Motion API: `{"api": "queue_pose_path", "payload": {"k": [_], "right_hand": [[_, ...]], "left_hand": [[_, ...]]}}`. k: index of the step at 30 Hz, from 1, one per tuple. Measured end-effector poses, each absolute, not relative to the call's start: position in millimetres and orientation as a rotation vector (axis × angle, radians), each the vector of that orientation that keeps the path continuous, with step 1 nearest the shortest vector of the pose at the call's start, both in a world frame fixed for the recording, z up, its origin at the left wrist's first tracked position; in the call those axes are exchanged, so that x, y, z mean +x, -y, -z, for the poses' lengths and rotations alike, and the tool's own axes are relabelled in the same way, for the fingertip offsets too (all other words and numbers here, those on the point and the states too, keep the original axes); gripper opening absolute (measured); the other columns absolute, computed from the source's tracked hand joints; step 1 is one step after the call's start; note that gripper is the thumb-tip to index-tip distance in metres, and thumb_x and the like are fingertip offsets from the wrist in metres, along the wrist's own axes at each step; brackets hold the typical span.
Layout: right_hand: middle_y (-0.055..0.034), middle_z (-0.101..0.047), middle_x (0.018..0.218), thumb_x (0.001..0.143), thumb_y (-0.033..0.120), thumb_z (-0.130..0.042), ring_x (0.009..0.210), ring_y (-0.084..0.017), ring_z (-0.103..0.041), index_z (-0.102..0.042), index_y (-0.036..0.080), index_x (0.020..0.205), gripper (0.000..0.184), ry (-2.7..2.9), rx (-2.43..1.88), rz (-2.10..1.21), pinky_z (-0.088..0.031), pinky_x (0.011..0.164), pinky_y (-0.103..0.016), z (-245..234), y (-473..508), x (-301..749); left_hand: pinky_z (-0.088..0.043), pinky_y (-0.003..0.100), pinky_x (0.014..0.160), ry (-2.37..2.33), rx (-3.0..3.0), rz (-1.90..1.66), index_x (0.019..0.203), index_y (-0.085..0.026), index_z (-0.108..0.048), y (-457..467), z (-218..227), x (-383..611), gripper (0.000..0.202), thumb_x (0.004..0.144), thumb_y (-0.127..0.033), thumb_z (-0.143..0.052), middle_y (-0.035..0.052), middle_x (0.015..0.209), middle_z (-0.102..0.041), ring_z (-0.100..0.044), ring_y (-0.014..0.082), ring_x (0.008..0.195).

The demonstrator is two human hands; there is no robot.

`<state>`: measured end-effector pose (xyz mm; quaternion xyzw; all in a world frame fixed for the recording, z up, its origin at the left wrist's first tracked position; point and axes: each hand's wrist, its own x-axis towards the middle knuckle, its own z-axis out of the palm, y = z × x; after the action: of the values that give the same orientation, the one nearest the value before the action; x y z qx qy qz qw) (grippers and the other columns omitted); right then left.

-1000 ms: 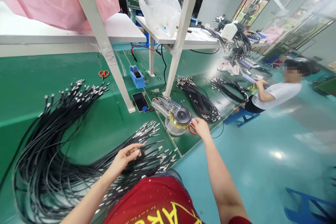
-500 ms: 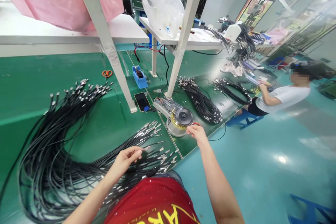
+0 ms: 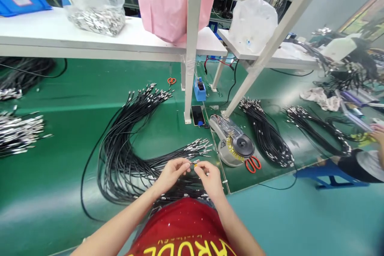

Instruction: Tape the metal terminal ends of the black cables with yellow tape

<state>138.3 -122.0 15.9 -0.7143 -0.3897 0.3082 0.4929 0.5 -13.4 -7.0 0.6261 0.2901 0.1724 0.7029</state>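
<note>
My left hand (image 3: 173, 173) pinches a thin black cable close to its silvery end (image 3: 196, 161). Fingertip to fingertip with it, my right hand (image 3: 211, 177) is closed on a small yellow-orange piece (image 3: 196, 165), which looks like tape and sits at the cable's end. Whether it touches the cable is too small to tell. Beneath and beside both hands lies a large curved bundle of black cables (image 3: 120, 156) with metal-tipped ends. To the right stands a round tape dispenser (image 3: 235, 148) with yellow pieces around its dark disc.
Red-handled scissors (image 3: 253, 164) lie beside the dispenser; a phone (image 3: 198, 115) and blue tape holder (image 3: 199, 89) are behind. White shelf posts (image 3: 189, 68) rise from the green table (image 3: 69, 136). More cable bundles (image 3: 267, 134) lie right. A co-worker's hand (image 3: 378, 132) shows at the far right.
My right hand has left the dispenser and come left to meet my left hand at the cable's end. The view has swung left, showing more of the table and shelf.
</note>
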Motion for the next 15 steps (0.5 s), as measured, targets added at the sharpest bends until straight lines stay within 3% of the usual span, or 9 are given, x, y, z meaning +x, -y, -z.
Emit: {"api": "queue_pose_path", "payload": {"k": [6,15], "right_hand": [[-0.0051,-0.073,0.078,0.082,0.033,-0.063,0.066,-0.019,-0.063,-0.071,0.017,0.075,0.019,0.808,-1.742,-0.805,-0.048,0.062,-0.028,-10.0,118.4,138.0],[-0.0058,-0.074,0.076,0.083,0.039,-0.064,0.067,-0.019,-0.064,-0.071,0.016,0.076,0.024,0.734,-1.733,-0.776,-0.049,0.063,-0.027,-6.4,118.6,133.4]], "left_hand": [[-0.044,0.024,0.066,-0.612,1.401,-0.385,0.09,-0.013,-0.068,13.9,4.4,-0.7,0.033,0.09,-0.044,-0.058,0.0031,0.076,-0.064,-0.054,0.0142,0.068],[-0.044,0.025,0.066,-0.608,1.393,-0.362,0.09,-0.013,-0.068,13.9,5.1,-0.7,0.035,0.088,-0.047,-0.058,0.0035,0.075,-0.063,-0.053,0.0152,0.068]]}}
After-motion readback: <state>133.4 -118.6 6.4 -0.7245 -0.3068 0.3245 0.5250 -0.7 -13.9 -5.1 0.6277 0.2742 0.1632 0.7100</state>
